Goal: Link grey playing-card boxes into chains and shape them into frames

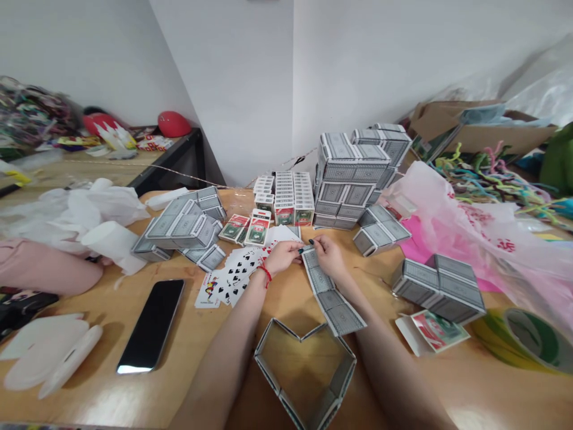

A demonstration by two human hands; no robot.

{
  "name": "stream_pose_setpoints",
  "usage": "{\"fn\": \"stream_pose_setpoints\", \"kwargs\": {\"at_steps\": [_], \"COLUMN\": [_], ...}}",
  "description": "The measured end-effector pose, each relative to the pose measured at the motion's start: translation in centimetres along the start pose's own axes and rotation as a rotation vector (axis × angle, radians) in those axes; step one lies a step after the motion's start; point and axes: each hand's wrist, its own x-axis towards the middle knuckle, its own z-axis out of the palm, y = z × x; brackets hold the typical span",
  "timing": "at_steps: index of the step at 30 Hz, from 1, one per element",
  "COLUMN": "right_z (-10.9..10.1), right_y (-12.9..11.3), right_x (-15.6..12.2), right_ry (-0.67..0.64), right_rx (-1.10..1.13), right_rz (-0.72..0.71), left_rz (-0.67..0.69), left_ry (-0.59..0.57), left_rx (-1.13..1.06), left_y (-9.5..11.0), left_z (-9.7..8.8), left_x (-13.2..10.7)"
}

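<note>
A strip of joined grey-backed playing cards (323, 283) slants from my fingers down towards a heart-shaped card frame (271, 393). My left hand (283, 258), with a red string bracelet at the wrist, pinches the strip's far end. My right hand (327, 255) grips the same end from the other side, its fingertips close to the left ones. The strip's near end hangs over the heart frame's upper right edge; I cannot tell whether they touch. Loose playing cards (237, 276) lie fanned face up left of my left hand.
Card boxes (293, 200) stand in rows at the back, beside a tall stack of card-covered blocks (349, 179). More blocks (439, 286) sit right, near green-yellow tape (496, 340) and an opened card box (432, 332). A phone (152, 325) and white paper roll (114, 245) lie left.
</note>
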Motion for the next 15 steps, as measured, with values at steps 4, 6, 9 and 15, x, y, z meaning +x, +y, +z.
{"fn": "stream_pose_setpoints", "kwargs": {"at_steps": [4, 6, 9, 15], "right_z": [-0.7, -1.1, -1.6, -2.0], "right_y": [-0.2, -0.2, -0.3, -0.6], "right_x": [0.2, 0.2, 0.2, 0.3], "right_ry": [0.044, -0.001, -0.108, -0.173], "right_rx": [0.015, 0.048, 0.159, 0.352], "right_rz": [0.015, 0.014, 0.095, 0.265], "left_rz": [0.021, 0.038, 0.074, 0.058], "left_ry": [0.098, 0.112, 0.147, 0.134], "left_rx": [0.079, 0.081, 0.067, 0.085], "left_y": [-0.3, -0.3, -0.3, -0.1], "left_z": [0.4, 0.6, 0.8, 0.8], "left_x": [0.2, 0.2, 0.2, 0.1]}}
